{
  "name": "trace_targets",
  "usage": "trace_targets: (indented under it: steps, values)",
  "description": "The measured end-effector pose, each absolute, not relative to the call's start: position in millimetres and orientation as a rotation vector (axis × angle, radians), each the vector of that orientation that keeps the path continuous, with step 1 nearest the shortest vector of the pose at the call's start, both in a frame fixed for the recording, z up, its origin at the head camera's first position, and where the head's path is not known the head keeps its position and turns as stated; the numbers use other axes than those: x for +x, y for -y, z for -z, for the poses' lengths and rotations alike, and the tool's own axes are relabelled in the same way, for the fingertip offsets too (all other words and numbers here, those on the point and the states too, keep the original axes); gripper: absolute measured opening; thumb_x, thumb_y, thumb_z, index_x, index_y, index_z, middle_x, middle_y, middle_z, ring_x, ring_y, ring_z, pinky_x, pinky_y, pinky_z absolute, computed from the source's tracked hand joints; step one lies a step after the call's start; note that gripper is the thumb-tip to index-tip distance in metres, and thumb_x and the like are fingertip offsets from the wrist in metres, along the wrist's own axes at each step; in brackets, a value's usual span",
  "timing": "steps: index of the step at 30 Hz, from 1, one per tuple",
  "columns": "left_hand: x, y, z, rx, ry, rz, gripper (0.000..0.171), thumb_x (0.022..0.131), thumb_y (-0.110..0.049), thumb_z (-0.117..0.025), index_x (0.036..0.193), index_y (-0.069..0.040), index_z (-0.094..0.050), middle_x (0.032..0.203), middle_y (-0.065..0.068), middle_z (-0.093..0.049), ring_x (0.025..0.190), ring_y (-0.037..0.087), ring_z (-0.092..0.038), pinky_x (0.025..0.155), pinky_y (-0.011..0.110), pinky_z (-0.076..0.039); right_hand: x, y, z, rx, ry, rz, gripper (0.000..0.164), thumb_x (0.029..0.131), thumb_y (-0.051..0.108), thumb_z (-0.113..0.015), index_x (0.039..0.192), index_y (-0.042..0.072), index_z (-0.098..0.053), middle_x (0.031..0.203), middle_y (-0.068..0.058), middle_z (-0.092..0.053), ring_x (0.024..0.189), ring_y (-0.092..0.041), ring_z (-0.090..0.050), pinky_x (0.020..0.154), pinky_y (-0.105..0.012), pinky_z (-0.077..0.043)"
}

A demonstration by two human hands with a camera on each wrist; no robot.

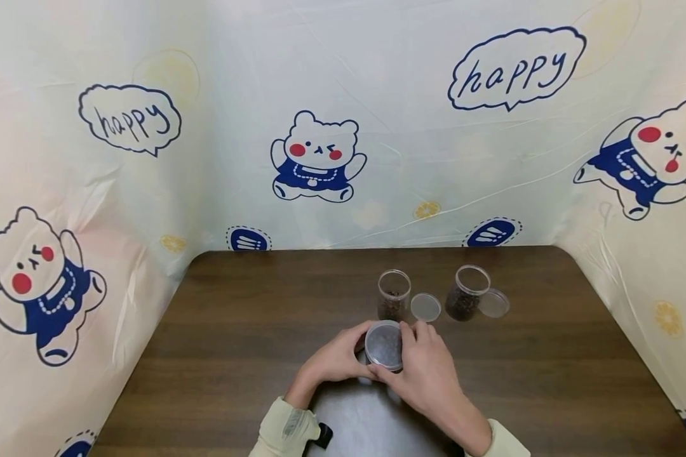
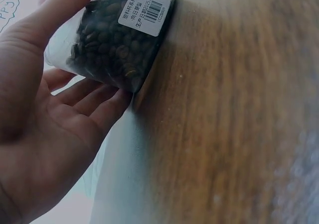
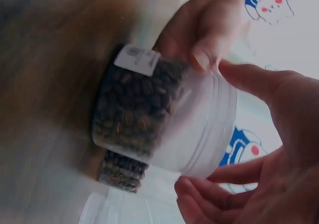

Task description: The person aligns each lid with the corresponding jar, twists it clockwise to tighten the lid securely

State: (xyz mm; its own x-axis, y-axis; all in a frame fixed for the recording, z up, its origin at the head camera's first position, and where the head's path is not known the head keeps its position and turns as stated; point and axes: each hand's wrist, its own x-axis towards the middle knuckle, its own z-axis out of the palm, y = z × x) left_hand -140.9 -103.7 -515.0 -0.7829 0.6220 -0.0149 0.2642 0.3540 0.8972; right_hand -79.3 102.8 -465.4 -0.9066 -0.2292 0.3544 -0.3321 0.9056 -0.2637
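A clear plastic jar point(image 3: 134, 109) partly filled with dark coffee beans stands on the table near both hands. Its translucent lid point(image 1: 383, 346) sits on top, and a white label point(image 2: 146, 10) with a barcode is stuck to its side. My left hand point(image 1: 338, 357) holds the jar's body, thumb on one side and fingers round the other. With thumb and fingertips at opposite sides of the rim, my right hand point(image 1: 427, 369) grips the lid. In the right wrist view, the left thumb lies against the jar just below the lid.
Behind the hands stand two uncovered jars with dark contents, one in the middle point(image 1: 393, 306) and one to the right point(image 1: 463, 303). A round lid point(image 1: 425, 307) lies between them, and another lid point(image 1: 494, 303) is beside the right jar. Printed cloth point(image 1: 320, 82) surrounds the wooden table point(image 1: 234, 317).
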Motion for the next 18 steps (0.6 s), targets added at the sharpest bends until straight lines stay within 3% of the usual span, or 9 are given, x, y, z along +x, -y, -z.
trace_targets:
  steps: [5, 8, 12, 18]
  values:
    - [-141.8, 104.6, 514.4, 0.778, -2.267, -1.397, 0.083, 0.081, -0.027, -0.093, 0.151, -0.028, -0.050, 0.144, -0.008, -0.063, 0.129, 0.011, -0.061, 0.112, 0.026, -0.047, -79.1, -102.5, 464.8, 0.428, 2.749, -0.408, 0.099, 0.070, 0.067, -0.088, 0.129, -0.009, -0.064, 0.104, -0.018, -0.062, 0.095, -0.035, -0.060, 0.081, -0.047, -0.055]
    - [-141.6, 104.4, 514.9, 0.793, -2.287, -1.380, 0.083, 0.080, -0.030, -0.094, 0.151, -0.027, -0.051, 0.143, -0.007, -0.064, 0.128, 0.011, -0.061, 0.112, 0.028, -0.048, -84.6, -111.6, 460.4, 0.547, 2.855, -0.592, 0.099, 0.075, 0.058, -0.091, 0.142, -0.007, -0.057, 0.127, -0.022, -0.060, 0.117, -0.038, -0.060, 0.094, -0.051, -0.056]
    - [-140.5, 103.4, 514.6, 0.787, -2.332, -1.344, 0.086, 0.077, -0.041, -0.095, 0.151, -0.032, -0.050, 0.141, -0.010, -0.065, 0.124, 0.008, -0.062, 0.109, 0.029, -0.050, -95.3, -127.4, 456.1, 0.757, 2.944, -0.853, 0.097, 0.081, 0.042, -0.092, 0.156, 0.002, -0.046, 0.154, -0.019, -0.049, 0.141, -0.038, -0.048, 0.108, -0.055, -0.051]
    - [-138.2, 102.3, 511.7, 0.752, -2.351, -1.333, 0.087, 0.076, -0.048, -0.094, 0.150, -0.038, -0.050, 0.139, -0.013, -0.065, 0.123, 0.007, -0.063, 0.108, 0.031, -0.051, -104.7, -136.8, 457.6, 0.906, 2.905, -0.884, 0.088, 0.083, 0.039, -0.090, 0.154, 0.005, -0.050, 0.150, -0.010, -0.055, 0.137, -0.029, -0.050, 0.106, -0.050, -0.053]
